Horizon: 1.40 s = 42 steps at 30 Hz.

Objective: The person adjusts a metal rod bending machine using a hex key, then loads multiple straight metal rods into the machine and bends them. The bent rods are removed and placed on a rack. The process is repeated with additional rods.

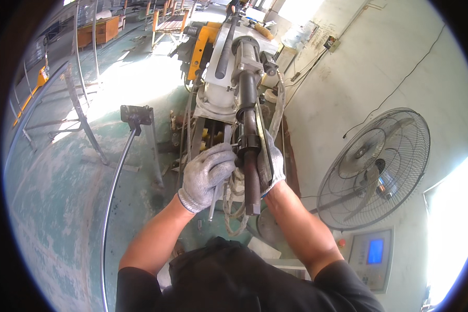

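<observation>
The dark round metal shaft (251, 182) sticks out from the near end of the machine (218, 101), and its tip looks rather squared. A thick collar (248, 143) sits around it. The left hand (209, 170), in a dusty knitted glove, is curled, its fingertips close beside this collar; what it pinches, I cannot tell. The right hand (278, 162), also gloved, is at the shaft's other side, partly hidden by a narrow flat bar (264, 151); its grip I cannot tell. Farther right stands a round wire-caged fan (379, 165).
</observation>
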Motion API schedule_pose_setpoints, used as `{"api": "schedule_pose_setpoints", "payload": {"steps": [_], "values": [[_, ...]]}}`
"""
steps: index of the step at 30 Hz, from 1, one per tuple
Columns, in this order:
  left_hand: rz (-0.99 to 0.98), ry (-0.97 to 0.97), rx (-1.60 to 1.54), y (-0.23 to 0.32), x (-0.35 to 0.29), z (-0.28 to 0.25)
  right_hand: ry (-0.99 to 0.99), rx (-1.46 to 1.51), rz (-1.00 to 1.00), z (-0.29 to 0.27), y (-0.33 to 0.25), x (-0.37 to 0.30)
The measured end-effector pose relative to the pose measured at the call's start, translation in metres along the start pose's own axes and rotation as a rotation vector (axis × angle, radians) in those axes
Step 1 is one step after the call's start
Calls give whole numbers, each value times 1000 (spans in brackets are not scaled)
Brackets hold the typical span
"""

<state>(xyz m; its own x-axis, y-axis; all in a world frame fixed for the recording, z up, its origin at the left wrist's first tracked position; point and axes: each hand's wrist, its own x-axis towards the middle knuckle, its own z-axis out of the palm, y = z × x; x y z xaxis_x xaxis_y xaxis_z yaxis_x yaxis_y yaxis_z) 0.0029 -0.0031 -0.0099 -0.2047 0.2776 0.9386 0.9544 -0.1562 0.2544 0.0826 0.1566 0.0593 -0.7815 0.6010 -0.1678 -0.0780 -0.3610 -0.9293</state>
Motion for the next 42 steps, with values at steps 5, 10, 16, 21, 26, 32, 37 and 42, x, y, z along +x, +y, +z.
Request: {"api": "schedule_pose_setpoints", "payload": {"steps": [5, 10, 16, 21, 26, 32, 37, 42], "values": [[8, 77, -16, -5, 1, 9, -6, 96, 60, -7, 6, 7], [30, -1, 67, 0, 3, 7, -20, -13, -20, -12, 8, 11], [-220, 150, -91, -7, 3, -10, 19, -9, 49, 0, -2, -1], [-780, 277, -932, -27, 16, -6, -21, -31, 31, 4, -3, -2], [-1029, 225, -1137, -55, 26, -9, -24, -100, -52, -2, 2, 2], [-1119, 166, -1335, -73, 30, 7, -74, -121, 13, -9, 2, 4], [-1096, 96, -1532, -80, 26, 18, -42, -74, 20, -7, 2, 2], [-1060, 94, -1533, -82, 24, 23, -7, -89, 38, -4, -1, 2]]}}
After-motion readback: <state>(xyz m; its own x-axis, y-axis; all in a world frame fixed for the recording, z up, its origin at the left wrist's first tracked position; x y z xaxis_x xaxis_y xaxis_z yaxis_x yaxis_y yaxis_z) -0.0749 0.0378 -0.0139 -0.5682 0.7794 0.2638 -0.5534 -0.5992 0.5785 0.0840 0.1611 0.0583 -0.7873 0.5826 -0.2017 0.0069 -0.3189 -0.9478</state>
